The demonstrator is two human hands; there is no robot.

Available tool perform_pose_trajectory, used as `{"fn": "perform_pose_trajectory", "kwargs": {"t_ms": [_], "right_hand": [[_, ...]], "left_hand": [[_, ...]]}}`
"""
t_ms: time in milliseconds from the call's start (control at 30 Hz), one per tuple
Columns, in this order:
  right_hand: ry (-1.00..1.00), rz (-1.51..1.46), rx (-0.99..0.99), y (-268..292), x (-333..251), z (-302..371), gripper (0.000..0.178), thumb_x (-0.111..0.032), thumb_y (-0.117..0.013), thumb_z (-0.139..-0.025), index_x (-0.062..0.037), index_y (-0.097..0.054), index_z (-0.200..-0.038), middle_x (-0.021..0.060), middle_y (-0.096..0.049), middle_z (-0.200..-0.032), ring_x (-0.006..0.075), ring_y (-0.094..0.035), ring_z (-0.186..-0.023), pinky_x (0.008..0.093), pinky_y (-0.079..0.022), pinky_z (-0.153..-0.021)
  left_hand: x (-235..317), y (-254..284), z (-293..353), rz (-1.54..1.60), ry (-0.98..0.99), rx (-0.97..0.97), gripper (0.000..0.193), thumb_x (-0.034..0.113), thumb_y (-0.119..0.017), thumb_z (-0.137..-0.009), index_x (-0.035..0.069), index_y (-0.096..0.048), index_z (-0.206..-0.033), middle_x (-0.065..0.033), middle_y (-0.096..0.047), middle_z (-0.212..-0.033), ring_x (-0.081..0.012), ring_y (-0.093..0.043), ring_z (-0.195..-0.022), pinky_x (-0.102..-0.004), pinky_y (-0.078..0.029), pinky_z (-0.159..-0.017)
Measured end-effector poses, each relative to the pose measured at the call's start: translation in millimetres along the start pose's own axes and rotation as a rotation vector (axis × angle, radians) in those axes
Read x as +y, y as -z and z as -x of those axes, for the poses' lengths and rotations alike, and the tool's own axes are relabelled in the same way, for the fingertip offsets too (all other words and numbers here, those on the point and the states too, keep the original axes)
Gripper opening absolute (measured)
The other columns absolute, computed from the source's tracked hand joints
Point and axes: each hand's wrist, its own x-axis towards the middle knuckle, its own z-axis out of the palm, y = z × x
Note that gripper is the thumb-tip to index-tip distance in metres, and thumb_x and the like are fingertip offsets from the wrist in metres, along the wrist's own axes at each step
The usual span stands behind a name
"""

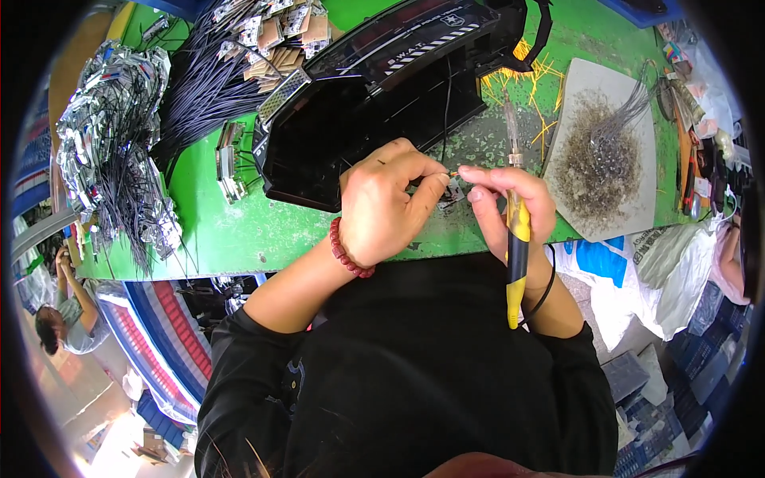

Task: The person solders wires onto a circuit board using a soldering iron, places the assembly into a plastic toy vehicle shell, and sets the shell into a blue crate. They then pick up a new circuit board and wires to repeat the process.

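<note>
- One large, glossy black plastic shell (374,111) occupies the middle of a scuffed green tabletop (215,239); it stands just beyond the hands, and the left hand (382,203) covers part of its near edge.
- To its left lie a thick bundle of thin black wires (199,95) with flat brown boards (299,48), a tangled heap of shiny silver parts (119,95), and, nearer the shell, some small silver metal pieces (229,163).
- To its right, thin yellow sticks (522,52) are scattered.
- The shell is open toward the person; its inside is dark, and one slender black wire (449,92) crosses it downward, seeming to reach the left fingers.
- A pale grey flat sheet (578,76) carries a pile of brownish grains (598,171), with loose grey wires (621,115) on top.
- The left hand, back upward, with a red bead bracelet (351,251) at the wrist, pinches a small wire end between thumb and index finger.
- The right hand (540,199) grips a pen-shaped tool with yellow and black handle (518,239), its metal shaft pointing away from the body. Its index fingertip is at the wire end; whether it touches, I cannot tell.
</note>
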Motion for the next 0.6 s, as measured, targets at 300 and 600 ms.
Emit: {"fn": "perform_pose_trajectory", "kwargs": {"t_ms": [300, 600], "right_hand": [[-0.03, -0.023, 0.033, -4.0, 0.3, 5.5, 0.029, 0.009, -0.069, -0.08, 0.0003, -0.061, -0.106, 0.0134, -0.073, -0.097, 0.0161, -0.07, -0.075, 0.0242, -0.054, -0.062], [-0.133, -0.113, 0.09, -7.8, 1.5, 12.3, 0.031, 0.007, -0.069, -0.081, -0.0003, -0.058, -0.109, 0.0126, -0.073, -0.1, 0.013, -0.068, -0.075, 0.0225, -0.052, -0.064]], "left_hand": [[-0.6, -0.5, 0.5, 0.042, 0.032, 0.003, 0.005, 0.009, -0.071, -0.081, 0.005, -0.07, -0.079, -0.0072, -0.064, -0.074, -0.0243, -0.064, -0.065, -0.0325, -0.05, -0.057], [-1.0, -0.3, 0.1, 0.043, 0.037, -0.008, 0.005, 0.009, -0.071, -0.081, 0.005, -0.07, -0.078, -0.0073, -0.063, -0.073, -0.0239, -0.064, -0.065, -0.0321, -0.05, -0.057]]}}
